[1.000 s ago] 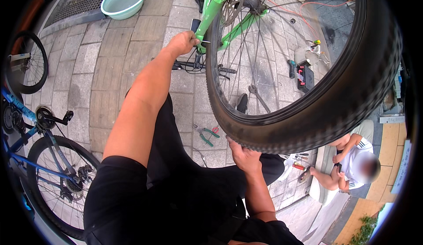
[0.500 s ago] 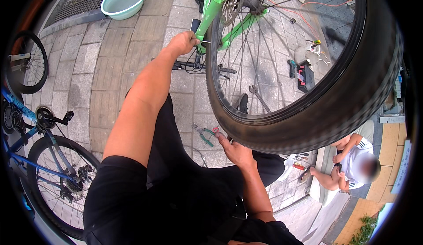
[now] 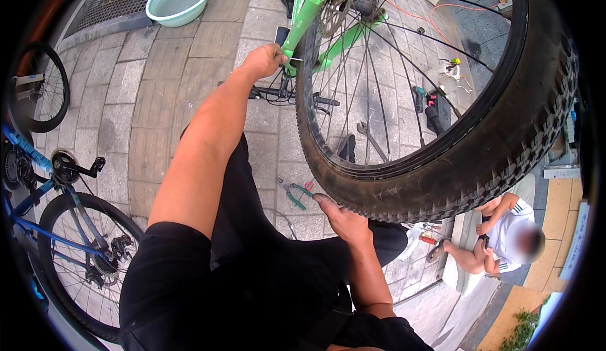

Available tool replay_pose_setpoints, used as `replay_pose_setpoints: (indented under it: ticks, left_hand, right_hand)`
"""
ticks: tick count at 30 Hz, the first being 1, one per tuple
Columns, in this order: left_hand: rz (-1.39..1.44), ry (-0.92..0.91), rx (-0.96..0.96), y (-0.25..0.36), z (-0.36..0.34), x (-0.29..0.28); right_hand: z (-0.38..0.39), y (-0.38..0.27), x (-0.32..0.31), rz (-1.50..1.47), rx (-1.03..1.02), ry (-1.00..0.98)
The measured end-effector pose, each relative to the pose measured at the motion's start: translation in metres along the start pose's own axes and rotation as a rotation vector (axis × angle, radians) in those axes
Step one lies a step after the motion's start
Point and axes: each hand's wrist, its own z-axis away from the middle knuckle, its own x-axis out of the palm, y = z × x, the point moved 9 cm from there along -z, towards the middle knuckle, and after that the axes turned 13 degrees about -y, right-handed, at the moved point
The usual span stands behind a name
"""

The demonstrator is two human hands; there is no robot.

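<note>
An upturned green bicycle frame (image 3: 341, 44) carries a wheel with a knobby black tyre (image 3: 442, 194), which fills the right of the view. Beside the frame tube, my left hand (image 3: 262, 60) is closed, pinching a thin metal rod (image 3: 295, 59) whose end points at the rim. Against the tyre's near lower edge rests my right hand (image 3: 346, 221), thumb stretched out along the sidewall. Its other fingers are mostly hidden behind the tyre. Green-handled pliers (image 3: 297, 197) lie on the paving close to my right thumb.
On the paving are an open-ended wrench (image 3: 372, 141), seen between the spokes, and a drill (image 3: 418, 98). A pale green basin of water (image 3: 178, 2) stands far left, a blue bicycle (image 3: 63, 225) nearer left. A person in white (image 3: 505, 228) sits at the right.
The tyre and spokes were blurred with spinning; now the tread knobs and spokes look sharp. My right thumb has shifted slightly right. My left hand stays put.
</note>
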Motion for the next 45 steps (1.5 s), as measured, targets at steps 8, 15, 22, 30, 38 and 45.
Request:
replay_pose_setpoints:
  ticks: [8,15,22,30,38,45]
  left_hand:
    - [0.001,0.001,-0.007,-0.001,-0.002,0.002]
    - [-0.004,0.055,0.06,0.004,0.001,-0.001]
    - [0.0,0.054,0.047,-0.001,-0.001,0.001]
    - [0.006,0.022,0.003,0.005,0.004,-0.001]
    - [0.005,0.044,0.019,-0.001,0.0,0.001]
    - [0.005,0.054,0.034,0.002,0.0,0.0]
  right_hand:
    - [0.001,-0.012,-0.01,-0.017,-0.169,0.095]
    - [0.009,-0.018,-0.018,0.11,-0.27,0.193]
    - [0.01,-0.016,-0.017,0.211,-0.341,0.255]
    - [-0.009,0.001,-0.006,0.309,-0.306,0.211]
    - [-0.045,0.0,-0.004,0.274,-0.267,0.143]
    - [-0.079,0.037,0.009,0.249,-0.304,0.244]
